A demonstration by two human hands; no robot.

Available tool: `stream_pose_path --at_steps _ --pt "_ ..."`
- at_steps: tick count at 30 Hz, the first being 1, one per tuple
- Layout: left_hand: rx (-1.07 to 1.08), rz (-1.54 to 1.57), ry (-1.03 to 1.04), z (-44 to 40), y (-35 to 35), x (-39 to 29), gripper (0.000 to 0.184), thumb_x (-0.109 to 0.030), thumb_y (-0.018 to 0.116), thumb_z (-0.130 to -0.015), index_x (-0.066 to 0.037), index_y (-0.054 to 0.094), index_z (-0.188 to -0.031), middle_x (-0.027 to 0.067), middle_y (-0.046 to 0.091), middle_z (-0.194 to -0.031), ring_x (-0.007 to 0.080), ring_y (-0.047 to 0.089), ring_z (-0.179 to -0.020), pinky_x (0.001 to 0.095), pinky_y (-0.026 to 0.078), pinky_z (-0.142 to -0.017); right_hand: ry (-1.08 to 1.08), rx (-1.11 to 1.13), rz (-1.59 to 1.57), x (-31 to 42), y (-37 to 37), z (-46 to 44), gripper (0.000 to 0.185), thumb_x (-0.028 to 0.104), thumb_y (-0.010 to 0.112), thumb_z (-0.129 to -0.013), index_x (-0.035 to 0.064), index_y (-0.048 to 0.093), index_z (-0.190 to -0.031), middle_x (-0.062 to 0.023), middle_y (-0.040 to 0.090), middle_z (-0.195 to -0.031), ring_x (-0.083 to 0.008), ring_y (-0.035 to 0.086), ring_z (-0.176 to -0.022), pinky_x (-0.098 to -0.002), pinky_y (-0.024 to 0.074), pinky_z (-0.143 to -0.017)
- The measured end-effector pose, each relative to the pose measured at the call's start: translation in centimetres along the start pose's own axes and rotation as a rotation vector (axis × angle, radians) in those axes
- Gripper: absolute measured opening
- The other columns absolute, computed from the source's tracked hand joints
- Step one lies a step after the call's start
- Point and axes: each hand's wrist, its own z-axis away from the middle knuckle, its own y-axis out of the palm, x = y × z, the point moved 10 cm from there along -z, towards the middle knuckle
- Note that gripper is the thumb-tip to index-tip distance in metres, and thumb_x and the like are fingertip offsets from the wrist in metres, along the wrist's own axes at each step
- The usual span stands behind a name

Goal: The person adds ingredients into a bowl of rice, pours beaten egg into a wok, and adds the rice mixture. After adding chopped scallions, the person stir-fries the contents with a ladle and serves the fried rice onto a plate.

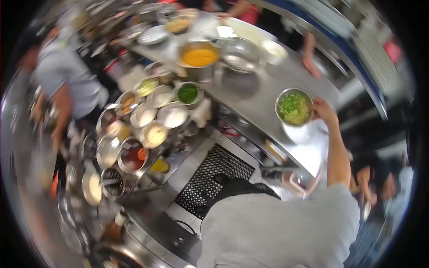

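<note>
Right hand [324,111]: fingers grasping metal bowl [278,102] of chopped greens [293,108] at right rim. Probably light, slick-walled (rim seems surest hold). Left hand unseen; fingers, can't tell.

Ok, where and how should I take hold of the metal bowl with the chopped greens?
Probably by the rim, from your right, where the right grip already meets the metal bowl. It's round with no handle showing, so the edge gives the best hold, and coming from the side should keep fingers out of the chopped greens.
</note>
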Motion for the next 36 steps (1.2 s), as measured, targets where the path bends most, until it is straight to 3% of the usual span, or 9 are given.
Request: stream_pose_path --at_steps 4,5,8,11,13,17,26,34,36 --pt "-0.155 0.164 0.027 7.2 -2.8 -1.0 0.039 -0.032 0.047 -0.089 0.002 0.053 -0.108 0.0154 0.061 -0.099 0.0276 0.061 -0.089 0.0390 0.054 -0.067 -0.424 0.507 -0.249 18.6 23.6 6.7 0.020 0.013 0.060 -0.081 0.0007 0.059 -0.097 -0.0040 0.061 -0.075 -0.0095 0.055 -0.051 -0.0226 0.0456 -0.042" --pt "0.335 0.352 -0.118 1.7 -5.5 0.8 0.042 -0.037 0.046 -0.090 0.000 0.052 -0.108 0.0164 0.060 -0.096 0.0299 0.060 -0.086 0.0392 0.054 -0.072 -0.489 0.630 -0.415 24.0 30.9 12.2 0.024 0.010 0.058 -0.082 -0.0032 0.058 -0.103 -0.0071 0.062 -0.080 -0.0113 0.059 -0.056 -0.0226 0.0467 -0.043" --pt "-0.262 0.402 -0.226 7.1 -4.8 1.8 0.050 -0.046 0.058 -0.082 -0.007 0.047 -0.110 0.0151 0.054 -0.105 0.0290 0.056 -0.085 0.0416 0.049 -0.075 -0.761 1.123 -0.531 34.6 50.3 31.0 0.027 0.006 0.055 -0.083 -0.0065 0.056 -0.107 -0.0086 0.063 -0.087 -0.0111 0.060 -0.060 -0.0220 0.0485 -0.048" --pt "-0.114 0.364 -0.141 6.2 -3.4 1.2 0.028 -0.039 0.056 -0.084 -0.016 0.052 -0.099 0.0053 0.058 -0.090 0.0195 0.055 -0.075 0.0333 0.044 -0.058 -1.096 1.453 -0.456 40.4 60.3 53.8 0.023 0.002 0.053 -0.081 -0.0038 0.059 -0.102 -0.0073 0.062 -0.086 -0.0107 0.060 -0.065 -0.0228 0.0499 -0.055" --pt "-0.116 0.339 -0.157 6.6 -3.3 1.5 0.024 -0.041 0.048 -0.089 -0.019 0.052 -0.098 0.0016 0.059 -0.086 0.0178 0.057 -0.080 0.0290 0.044 -0.056 -1.869 1.124 -0.555 41.8 59.7 68.3 0.015 -0.003 0.054 -0.069 -0.0027 0.056 -0.083 -0.0140 0.064 -0.089 -0.0247 0.064 -0.079 -0.0326 0.0527 -0.064" --pt "-0.164 0.347 -0.152 6.8 -2.8 1.7 0.022 -0.037 0.048 -0.088 -0.017 0.054 -0.093 0.0028 0.060 -0.081 0.0187 0.058 -0.071 0.0315 0.044 -0.051 -2.415 1.028 -0.127 34.5 68.7 84.1 0.007 0.003 0.054 -0.074 -0.0001 0.054 -0.081 -0.0260 0.055 -0.112 -0.0380 0.063 -0.078 -0.0459 0.0524 -0.068" --pt "-0.220 0.410 -0.196 7.3 -2.9 1.4 0.015 -0.029 0.055 -0.081 -0.017 0.055 -0.090 0.0023 0.057 -0.081 0.0179 0.055 -0.072 0.0329 0.045 -0.058 -2.682 0.843 0.075 29.6 81.3 87.6 0.021 0.007 0.052 -0.079 -0.0001 0.059 -0.097 -0.0275 0.053 -0.106 -0.0346 0.065 -0.078 -0.0414 0.0550 -0.067" --pt "-0.086 0.503 -0.268 5.6 -4.8 2.2 0.030 -0.033 0.061 -0.081 -0.010 0.057 -0.100 0.0051 0.062 -0.089 0.0195 0.060 -0.074 0.0284 0.049 -0.056 -1.961 0.946 0.043 41.5 78.1 73.8 0.015 0.011 0.061 -0.063 0.0036 0.066 -0.076 -0.0153 0.064 -0.072 -0.0336 0.064 -0.073 -0.0401 0.0526 -0.070" --pt "-0.042 0.422 -0.238 4.9 -5.5 1.6 0.029 -0.029 0.057 -0.083 -0.009 0.058 -0.103 0.0051 0.064 -0.089 0.0178 0.062 -0.078 0.0288 0.051 -0.058 -1.276 1.420 -0.120 41.6 71.0 62.1 0.017 0.012 0.056 -0.070 -0.0028 0.061 -0.075 -0.0155 0.063 -0.063 -0.0253 0.066 -0.063 -0.0370 0.0531 -0.058"
